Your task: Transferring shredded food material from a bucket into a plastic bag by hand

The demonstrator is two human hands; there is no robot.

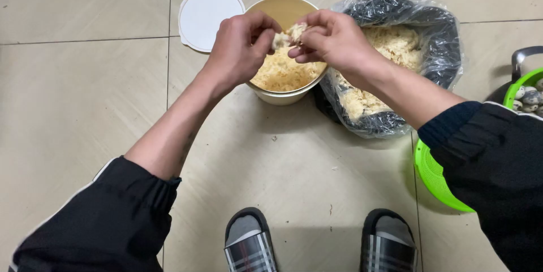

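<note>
Over the round tub (283, 14) at the top centre of the frame, your left hand (240, 48) and right hand (334, 40) meet, each with fingers pinched shut on a small pale clump (289, 34) that you hold between them just above the tub's mouth. Judging by how things lie, the work looks partway through: the tub is roughly half filled with pale yellowish shreds (280, 74), and the plastic bag (438, 40) just to its right, touching it, holds a good heap of the same stuff. The tub's white lid (206, 14) lies off, flat on the tiled floor at the upper left, just beside the rim. At the right edge, a green basket (432, 173) holds small speckled eggs (529, 98), partly hidden by your sleeve.
</note>
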